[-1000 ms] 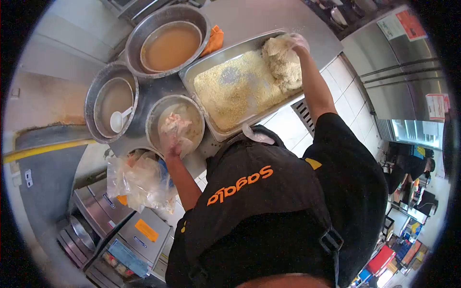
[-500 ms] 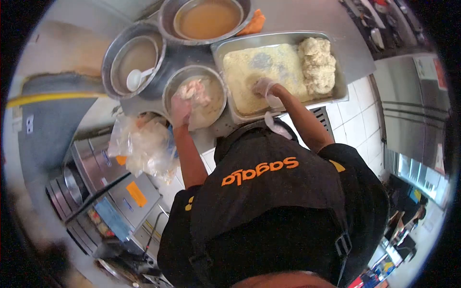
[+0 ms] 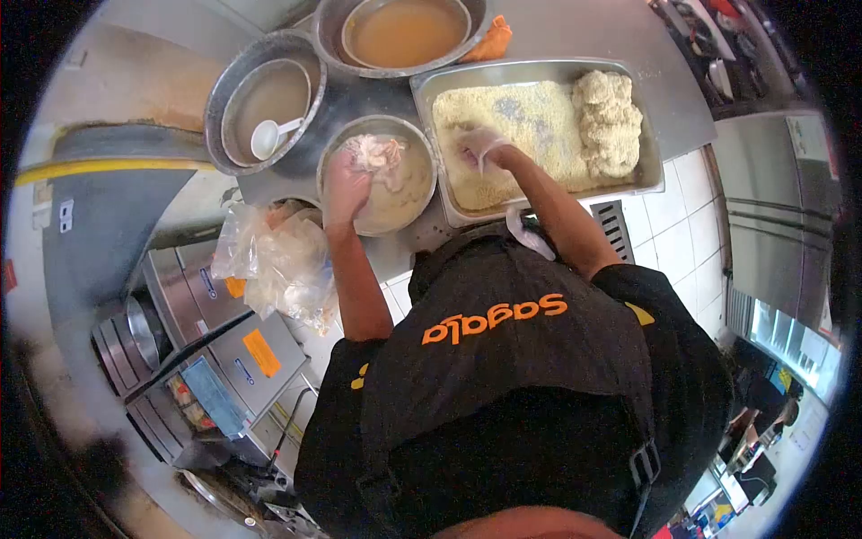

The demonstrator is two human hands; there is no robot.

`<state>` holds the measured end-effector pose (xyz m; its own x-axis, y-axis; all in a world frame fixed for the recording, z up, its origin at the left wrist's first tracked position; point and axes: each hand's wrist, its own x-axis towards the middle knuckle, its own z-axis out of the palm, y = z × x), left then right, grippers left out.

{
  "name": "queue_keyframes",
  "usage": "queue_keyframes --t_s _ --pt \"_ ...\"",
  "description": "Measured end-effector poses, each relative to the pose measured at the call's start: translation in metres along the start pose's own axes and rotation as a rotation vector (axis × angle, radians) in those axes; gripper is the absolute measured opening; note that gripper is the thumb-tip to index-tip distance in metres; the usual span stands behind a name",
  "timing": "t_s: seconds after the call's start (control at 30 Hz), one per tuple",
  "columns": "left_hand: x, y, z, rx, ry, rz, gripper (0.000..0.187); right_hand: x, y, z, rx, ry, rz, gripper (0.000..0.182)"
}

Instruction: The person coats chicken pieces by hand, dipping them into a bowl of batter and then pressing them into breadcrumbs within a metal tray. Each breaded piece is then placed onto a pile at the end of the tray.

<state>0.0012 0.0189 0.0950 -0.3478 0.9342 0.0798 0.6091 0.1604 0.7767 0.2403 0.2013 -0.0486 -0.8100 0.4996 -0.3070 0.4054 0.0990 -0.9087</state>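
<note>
My left hand (image 3: 348,187) is closed on pale pink raw meat, which looks like chicken (image 3: 377,154), above a round metal bowl (image 3: 426,199) of cloudy liquid. To its right, my right hand (image 3: 485,145), in a clear plastic glove, is low over the left part of a deep steel tray (image 3: 539,68). A layer of yellowish crumbs (image 3: 552,121) covers much of the tray floor. Motion blur hides the fingers of that hand. Crumb-coated pieces (image 3: 609,126) are piled at the tray's right end.
Behind the bowl stand a basin (image 3: 215,135) with a white ladle (image 3: 267,139) and another basin (image 3: 325,49) of brownish liquid. An orange cloth (image 3: 490,40) lies beside it. Clear plastic bags (image 3: 278,256) hang at the counter's front left, above steel drawers (image 3: 247,359).
My left hand and the meat have moved slightly up in the bowl. My right hand has shifted a little up and left over the crumbs. The whole view has drifted slightly.
</note>
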Motion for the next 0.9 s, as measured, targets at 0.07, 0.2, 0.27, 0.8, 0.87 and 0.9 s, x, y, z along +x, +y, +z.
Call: queue_keyframes --t_s 0.07,0.2,0.27,0.8,0.87,0.9 --pt "0.01 0.025 -0.003 0.013 0.001 0.032 0.023 -0.021 -0.041 -0.02 0.22 0.214 0.378 0.025" --pt "0.018 0.099 -0.018 0.117 -0.073 0.131 0.026 -0.035 0.031 -0.055 -0.393 0.387 -0.181 0.027" --pt "0.025 0.136 -0.019 0.091 -0.104 0.185 0.027 -0.057 0.009 -0.071 -0.129 0.362 -0.001 0.025" --pt "0.054 0.059 0.105 -0.498 -0.173 0.147 0.021 -0.078 0.032 -0.089 -0.183 0.563 0.149 0.019" --pt "0.038 0.075 0.07 -0.143 0.023 0.317 0.022 -0.069 0.03 -0.087 -0.537 0.738 0.28 0.019" --pt "0.032 0.072 0.06 -0.124 0.053 0.204 0.023 -0.063 0.033 -0.086 -0.684 0.838 0.323 0.019"
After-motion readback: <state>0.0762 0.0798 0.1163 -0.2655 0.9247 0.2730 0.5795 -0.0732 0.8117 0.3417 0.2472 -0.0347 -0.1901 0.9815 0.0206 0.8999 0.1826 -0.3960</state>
